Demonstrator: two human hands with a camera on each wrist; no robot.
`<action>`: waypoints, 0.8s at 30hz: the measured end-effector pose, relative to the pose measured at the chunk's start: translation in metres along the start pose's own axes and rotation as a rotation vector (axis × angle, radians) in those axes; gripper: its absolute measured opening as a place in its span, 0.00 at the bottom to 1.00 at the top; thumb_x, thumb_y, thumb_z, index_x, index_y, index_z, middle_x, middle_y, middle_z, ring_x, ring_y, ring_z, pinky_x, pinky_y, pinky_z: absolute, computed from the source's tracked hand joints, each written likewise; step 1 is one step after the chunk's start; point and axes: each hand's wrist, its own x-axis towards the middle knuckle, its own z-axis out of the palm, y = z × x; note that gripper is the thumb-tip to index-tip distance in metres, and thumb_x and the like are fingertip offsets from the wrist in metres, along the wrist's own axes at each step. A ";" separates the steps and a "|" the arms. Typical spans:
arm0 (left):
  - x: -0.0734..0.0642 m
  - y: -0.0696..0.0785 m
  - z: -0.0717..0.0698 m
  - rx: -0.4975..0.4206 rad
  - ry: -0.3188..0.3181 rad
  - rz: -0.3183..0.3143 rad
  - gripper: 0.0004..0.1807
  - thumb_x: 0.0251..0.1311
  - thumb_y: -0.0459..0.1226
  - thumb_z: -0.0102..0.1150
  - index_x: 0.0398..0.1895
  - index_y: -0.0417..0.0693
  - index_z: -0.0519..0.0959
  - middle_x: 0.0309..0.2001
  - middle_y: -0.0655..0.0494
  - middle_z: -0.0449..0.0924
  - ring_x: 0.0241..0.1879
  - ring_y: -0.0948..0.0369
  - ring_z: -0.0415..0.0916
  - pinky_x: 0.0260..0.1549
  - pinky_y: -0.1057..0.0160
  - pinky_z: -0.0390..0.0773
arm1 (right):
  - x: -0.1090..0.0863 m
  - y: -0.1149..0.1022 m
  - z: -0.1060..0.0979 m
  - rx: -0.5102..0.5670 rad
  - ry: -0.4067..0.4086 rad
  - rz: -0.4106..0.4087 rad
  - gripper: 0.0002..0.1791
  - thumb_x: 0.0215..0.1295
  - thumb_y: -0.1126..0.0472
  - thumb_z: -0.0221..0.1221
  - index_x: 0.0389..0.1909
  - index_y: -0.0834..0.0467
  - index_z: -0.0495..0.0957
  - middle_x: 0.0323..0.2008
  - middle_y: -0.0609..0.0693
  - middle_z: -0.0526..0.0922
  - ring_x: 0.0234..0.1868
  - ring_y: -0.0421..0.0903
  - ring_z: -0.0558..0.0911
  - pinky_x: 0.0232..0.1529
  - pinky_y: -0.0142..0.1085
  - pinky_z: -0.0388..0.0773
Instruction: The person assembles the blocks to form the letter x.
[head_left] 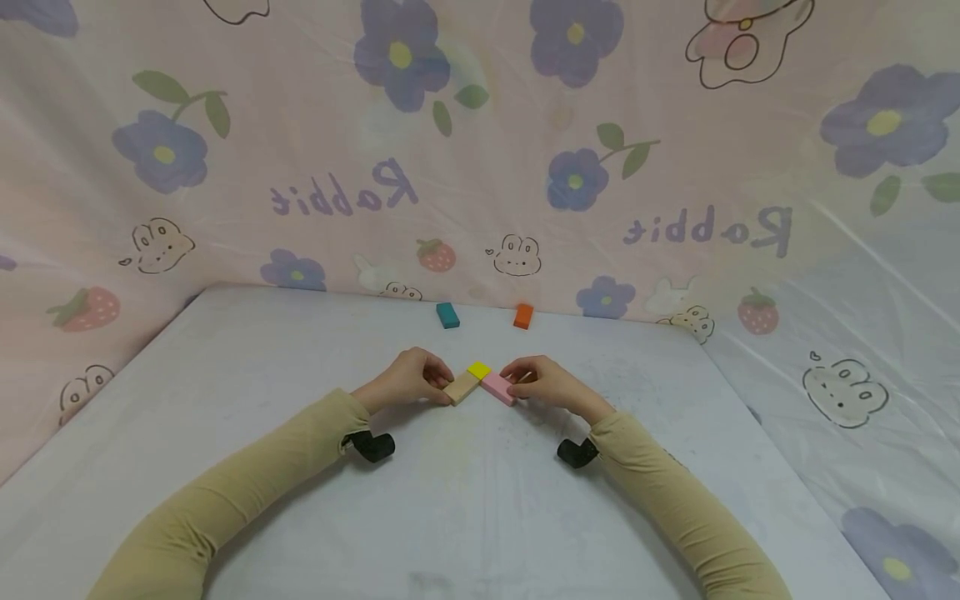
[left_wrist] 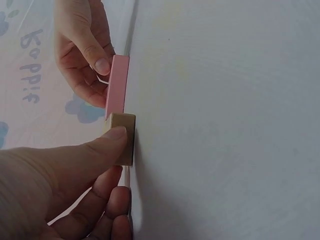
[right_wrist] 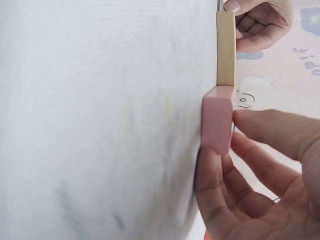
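In the head view three small blocks meet in a V on the white table. A yellow block [head_left: 478, 370] sits at the far tip. The tan wooden block [head_left: 462, 388] slants toward the near left, where my left hand [head_left: 411, 379] pinches its outer end between thumb and fingers. Slanting the other way, a pink block [head_left: 498, 388] is held at its outer end by my right hand [head_left: 551, 383]. Both wrist views show the wooden block [right_wrist: 226, 50] and the pink block [left_wrist: 118, 85] touching near their inner ends, low on the table. There the yellow block is hidden.
Farther back on the table [head_left: 480, 517] lie a teal block [head_left: 447, 315] and an orange block [head_left: 523, 316], apart from each other. A printed cloth [head_left: 480, 150] with flowers and rabbits hangs behind the back edge and along both sides.
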 end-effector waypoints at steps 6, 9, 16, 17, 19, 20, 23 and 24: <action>0.002 0.004 -0.001 0.011 0.002 -0.027 0.15 0.47 0.36 0.74 0.38 0.42 0.84 0.32 0.56 0.81 0.34 0.60 0.75 0.35 0.65 0.76 | 0.001 0.000 0.000 -0.021 -0.003 0.009 0.17 0.64 0.64 0.60 0.53 0.64 0.77 0.41 0.55 0.79 0.37 0.46 0.77 0.39 0.39 0.77; 0.008 0.004 0.000 0.033 0.019 -0.048 0.12 0.51 0.38 0.72 0.38 0.44 0.84 0.33 0.57 0.81 0.35 0.59 0.74 0.35 0.64 0.75 | 0.003 0.001 0.000 -0.029 0.002 0.020 0.16 0.64 0.64 0.60 0.53 0.62 0.77 0.40 0.54 0.78 0.37 0.46 0.77 0.38 0.36 0.76; 0.025 0.002 0.001 0.017 0.022 -0.143 0.10 0.60 0.38 0.64 0.43 0.43 0.83 0.36 0.56 0.81 0.35 0.59 0.76 0.36 0.65 0.77 | 0.003 0.001 0.000 -0.040 0.009 0.026 0.17 0.64 0.63 0.60 0.53 0.62 0.77 0.41 0.53 0.79 0.37 0.46 0.77 0.38 0.36 0.76; 0.027 0.003 0.001 0.006 0.019 -0.158 0.11 0.60 0.38 0.64 0.43 0.43 0.83 0.36 0.55 0.81 0.35 0.59 0.77 0.37 0.65 0.78 | 0.003 0.001 0.000 -0.041 0.010 0.022 0.17 0.64 0.63 0.60 0.53 0.62 0.77 0.41 0.53 0.79 0.37 0.46 0.77 0.38 0.36 0.76; 0.030 0.005 0.000 -0.028 0.013 -0.185 0.11 0.60 0.37 0.64 0.44 0.42 0.82 0.37 0.54 0.81 0.35 0.59 0.77 0.37 0.65 0.79 | 0.003 0.001 0.001 -0.042 0.015 0.020 0.17 0.64 0.62 0.61 0.53 0.62 0.77 0.40 0.53 0.79 0.37 0.46 0.77 0.38 0.36 0.76; 0.031 0.005 0.000 -0.050 0.011 -0.198 0.12 0.60 0.37 0.64 0.44 0.41 0.82 0.38 0.53 0.81 0.35 0.59 0.78 0.38 0.65 0.79 | 0.003 0.001 0.000 -0.041 0.017 0.021 0.17 0.64 0.62 0.61 0.53 0.62 0.77 0.40 0.53 0.79 0.37 0.46 0.77 0.38 0.36 0.76; 0.033 0.007 -0.001 -0.115 -0.002 -0.232 0.12 0.59 0.35 0.64 0.45 0.39 0.81 0.39 0.51 0.81 0.35 0.59 0.80 0.38 0.64 0.80 | 0.003 0.001 0.001 -0.047 0.019 0.034 0.18 0.62 0.60 0.63 0.53 0.61 0.78 0.40 0.52 0.79 0.37 0.46 0.76 0.38 0.35 0.74; 0.033 0.007 -0.001 -0.136 -0.006 -0.241 0.12 0.59 0.34 0.64 0.45 0.38 0.81 0.40 0.50 0.81 0.35 0.59 0.80 0.38 0.64 0.80 | 0.004 0.001 0.001 -0.051 0.021 0.041 0.19 0.62 0.59 0.63 0.52 0.60 0.78 0.39 0.51 0.79 0.37 0.46 0.76 0.38 0.35 0.74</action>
